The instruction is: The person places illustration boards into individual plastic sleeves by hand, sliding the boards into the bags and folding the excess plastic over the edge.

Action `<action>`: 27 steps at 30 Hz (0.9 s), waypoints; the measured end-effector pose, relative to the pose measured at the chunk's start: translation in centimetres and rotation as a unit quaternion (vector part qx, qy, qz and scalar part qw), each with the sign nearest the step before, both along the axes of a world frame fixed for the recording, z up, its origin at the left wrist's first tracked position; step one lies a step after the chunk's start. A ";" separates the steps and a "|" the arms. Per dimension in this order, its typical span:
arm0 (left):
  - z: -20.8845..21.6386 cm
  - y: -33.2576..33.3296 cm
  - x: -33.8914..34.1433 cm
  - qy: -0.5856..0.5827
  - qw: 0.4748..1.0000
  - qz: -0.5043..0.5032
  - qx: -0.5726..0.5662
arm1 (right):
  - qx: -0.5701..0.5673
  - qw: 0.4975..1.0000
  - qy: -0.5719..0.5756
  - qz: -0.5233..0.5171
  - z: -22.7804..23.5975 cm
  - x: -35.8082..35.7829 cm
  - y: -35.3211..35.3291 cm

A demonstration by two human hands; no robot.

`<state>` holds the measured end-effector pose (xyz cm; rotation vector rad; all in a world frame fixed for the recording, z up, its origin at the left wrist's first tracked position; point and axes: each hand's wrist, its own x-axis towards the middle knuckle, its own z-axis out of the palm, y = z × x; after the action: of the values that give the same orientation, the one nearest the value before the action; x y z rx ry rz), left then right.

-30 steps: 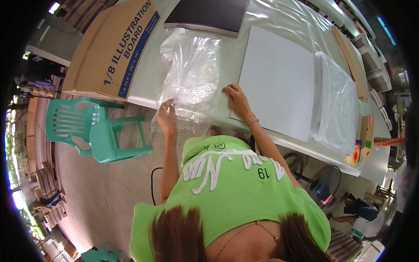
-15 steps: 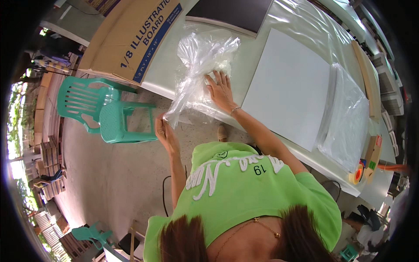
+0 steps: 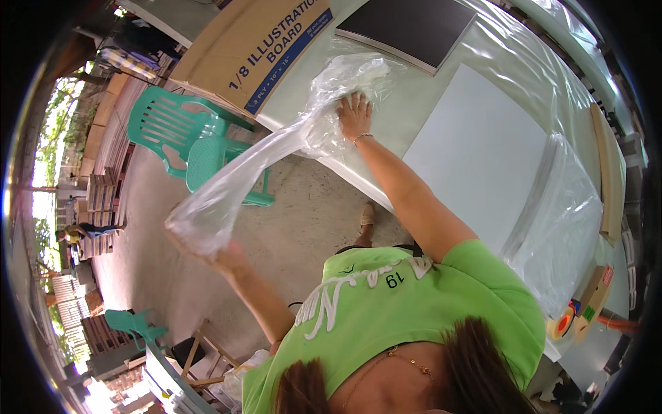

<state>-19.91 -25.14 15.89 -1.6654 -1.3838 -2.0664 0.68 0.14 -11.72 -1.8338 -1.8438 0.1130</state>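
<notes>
A long piece of clear plastic film (image 3: pixel 255 165) stretches from the table edge down over the floor to the left. Its lower end is in my left hand (image 3: pixel 224 259), which is closed on it, partly covered by the film and blurred. My right hand (image 3: pixel 356 117) lies flat with fingers spread, pressing the film's bunched other end against the table. Beside my right arm, a stack of white boards (image 3: pixel 476 152) rests on the table. Another clear plastic sheet or bag (image 3: pixel 565 214) lies along the right side of that stack.
A large cardboard box (image 3: pixel 255 48) and a dark flat stack (image 3: pixel 410 31) stand farther back on the plastic-covered table (image 3: pixel 372 183). A green chair (image 3: pixel 162 124) and green stool (image 3: pixel 214 159) are left of it. A tape roll (image 3: pixel 562 323) sits at the table's right end.
My left hand has pulled down and left, stretching the film out from the table. My right hand stays pressed on the bunched end. The whole view has shifted slightly.
</notes>
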 end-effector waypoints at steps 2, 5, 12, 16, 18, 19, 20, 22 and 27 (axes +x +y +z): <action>1.3 -2.6 -4.2 0.047 0.996 0.066 0.028 | -0.054 0.998 -0.022 0.010 0.0 -0.2 0.9; 5.6 -6.3 -6.8 0.137 0.961 0.240 0.020 | -0.085 0.995 -0.057 0.013 -0.9 0.4 3.1; 12.7 -2.6 -4.9 0.136 0.984 0.108 -0.032 | -0.184 0.933 -0.123 0.286 0.8 11.4 15.0; 12.9 -0.5 2.9 0.181 0.967 0.022 -0.177 | -0.108 0.833 0.359 0.407 11.6 5.9 -0.9; 12.4 2.3 6.8 0.149 0.965 -0.111 -0.185 | -0.169 0.727 0.483 0.458 20.3 7.2 -8.8; 11.6 4.1 7.9 0.137 0.956 -0.170 -0.194 | -0.164 0.699 0.512 0.472 23.6 6.9 -12.1; 11.0 5.5 9.4 0.125 0.943 -0.232 -0.204 | -0.172 0.662 0.535 0.495 25.2 6.6 -14.2; 10.0 6.9 13.4 0.132 0.920 -0.246 -0.273 | -0.146 0.626 0.544 0.539 27.8 6.9 -17.7; 8.6 9.0 18.0 0.279 0.718 -0.392 -0.504 | -0.123 0.738 0.556 0.363 28.0 14.7 -18.1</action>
<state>-1.88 -16.12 24.51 -3.3840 -1.8414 -0.5705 15.37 -18.00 16.30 -0.6424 -1.4590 1.4387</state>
